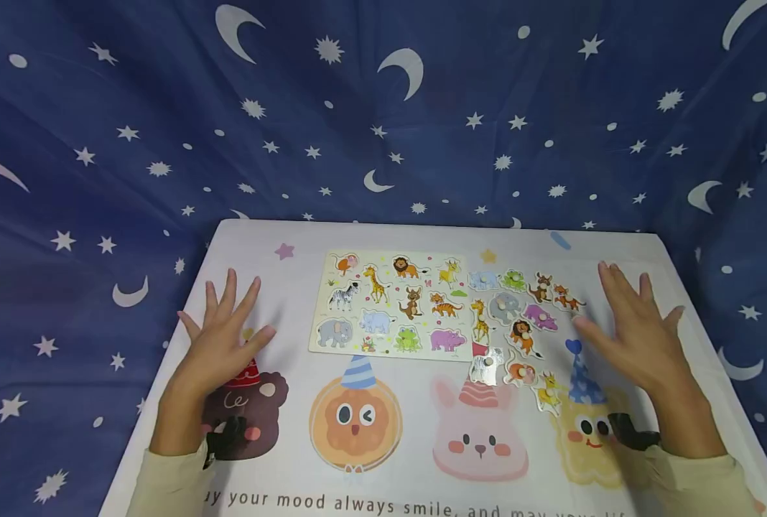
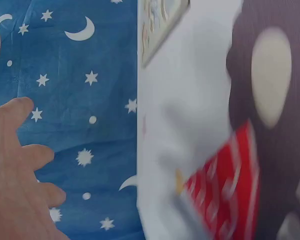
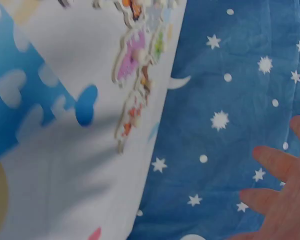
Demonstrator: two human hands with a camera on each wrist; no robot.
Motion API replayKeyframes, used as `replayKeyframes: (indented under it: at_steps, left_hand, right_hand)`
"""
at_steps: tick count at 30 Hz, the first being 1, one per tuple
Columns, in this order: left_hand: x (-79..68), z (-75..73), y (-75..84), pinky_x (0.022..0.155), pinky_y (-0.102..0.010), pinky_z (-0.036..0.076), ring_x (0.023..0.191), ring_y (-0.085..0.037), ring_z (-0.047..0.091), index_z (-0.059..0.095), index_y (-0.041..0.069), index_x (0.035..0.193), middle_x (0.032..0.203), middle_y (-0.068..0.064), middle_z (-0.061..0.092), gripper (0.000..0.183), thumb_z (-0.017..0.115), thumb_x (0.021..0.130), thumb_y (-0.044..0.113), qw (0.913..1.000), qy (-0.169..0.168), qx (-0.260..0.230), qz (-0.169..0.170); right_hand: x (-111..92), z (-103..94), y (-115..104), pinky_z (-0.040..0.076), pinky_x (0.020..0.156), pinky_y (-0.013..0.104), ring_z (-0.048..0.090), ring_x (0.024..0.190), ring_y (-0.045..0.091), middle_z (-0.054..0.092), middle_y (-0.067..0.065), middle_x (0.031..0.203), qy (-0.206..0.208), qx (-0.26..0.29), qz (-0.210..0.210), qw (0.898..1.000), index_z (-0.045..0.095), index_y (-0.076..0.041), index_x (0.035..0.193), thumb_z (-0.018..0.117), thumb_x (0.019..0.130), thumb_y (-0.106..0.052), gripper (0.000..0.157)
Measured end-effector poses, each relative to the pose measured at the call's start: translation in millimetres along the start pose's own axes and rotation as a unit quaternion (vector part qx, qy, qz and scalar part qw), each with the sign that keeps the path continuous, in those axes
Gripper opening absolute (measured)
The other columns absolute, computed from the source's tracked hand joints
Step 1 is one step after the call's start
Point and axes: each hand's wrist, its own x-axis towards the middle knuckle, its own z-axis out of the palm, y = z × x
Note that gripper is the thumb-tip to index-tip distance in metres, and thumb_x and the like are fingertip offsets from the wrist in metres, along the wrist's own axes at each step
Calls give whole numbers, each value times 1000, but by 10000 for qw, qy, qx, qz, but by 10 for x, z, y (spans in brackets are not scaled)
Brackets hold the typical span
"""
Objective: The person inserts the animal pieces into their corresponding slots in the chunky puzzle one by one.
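A pale animal puzzle board (image 1: 390, 305) lies flat on the table, printed with a monkey, giraffe, lion, zebra and other animals. Loose wooden puzzle pieces with small knobs are spread along its right side, among them a lion piece (image 1: 523, 337), a purple hippo piece (image 1: 541, 317) and a tiger piece (image 1: 567, 296). My left hand (image 1: 218, 348) is raised left of the board, fingers spread and holding nothing. Over the right part of the table my right hand (image 1: 642, 334) has its fingers spread too, nearest the tiger piece. In the right wrist view the hippo piece (image 3: 131, 57) shows its knob.
The white table (image 1: 280, 301) bears printed cartoon animals and a line of lettering. Behind and around it hangs a dark blue cloth (image 1: 358, 129) with moons and stars. A zebra piece (image 1: 486, 366) and a yellow deer-like piece (image 1: 548, 393) lie nearest the front.
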Motion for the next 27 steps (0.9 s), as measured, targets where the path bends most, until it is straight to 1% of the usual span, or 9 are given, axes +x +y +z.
replayKeyframes:
  at_steps: [2,5,9,12,16,19,21,23,27]
  left_hand:
    - [28,58,26,98,-85,-26,154,-45,-24,12,31,165,173,-9,-12,83,57,98,54,9996,-93,-273,-79]
    - [71,160,50,99,-88,-20,154,-46,-22,13,31,165,173,-8,-10,84,59,98,53,9986,-262,-439,-164]
    - [150,314,55,100,-90,-14,155,-50,-15,15,32,165,173,-7,-5,88,62,96,58,9966,-468,-641,-226]
    - [213,427,38,99,-92,-11,155,-53,-11,16,30,165,174,-9,-3,89,63,95,59,9943,-690,-771,-250]
    - [292,507,17,95,-94,-10,153,-57,-9,17,26,165,173,-14,-1,93,66,93,58,9912,-1022,-769,-330]
    - [349,550,18,92,-95,-12,152,-60,-9,21,25,165,172,-19,2,95,69,90,59,9897,-1177,-722,-388]
    - [383,587,24,90,-94,-15,151,-60,-11,23,26,164,172,-21,3,96,69,88,61,9889,-1260,-676,-416]
    - [406,628,28,89,-93,-18,151,-60,-13,24,28,164,171,-22,3,96,70,87,63,9884,-1334,-598,-421]
    - [401,685,31,89,-92,-21,151,-59,-16,26,30,163,171,-22,2,99,72,83,66,9880,-1409,-499,-398]
  right_hand:
    - [8,33,-43,-14,102,88,-3,155,54,15,18,171,-18,119,-30,9999,7,-26,166,62,94,-56,95]
    - [22,96,-107,-1,107,87,8,155,53,22,21,168,-121,188,-22,9997,8,-26,166,62,94,-56,95]
    - [38,176,-166,22,104,86,27,149,55,34,28,161,-243,195,-101,9995,10,-28,166,65,93,-55,95]
    - [23,232,-192,34,98,84,41,140,55,47,28,153,-372,259,-211,9987,15,-29,165,65,94,-54,91]
    - [24,332,-231,45,95,76,57,125,49,63,24,137,-749,444,-290,9958,26,-27,163,64,97,-53,81]
    - [28,433,-228,56,88,62,67,105,37,71,17,115,-882,539,-554,9931,38,-22,159,67,97,-46,73]
    - [20,493,-214,60,80,49,67,92,26,72,8,103,-830,566,-859,9912,48,-18,154,72,95,-39,68]
    - [-7,545,-205,58,72,36,64,84,16,70,0,94,-756,579,-1067,9897,58,-14,146,77,92,-36,62]
    - [-100,602,-199,51,65,26,58,77,8,68,-9,89,-802,631,-1157,9880,69,-13,133,80,88,-39,53]
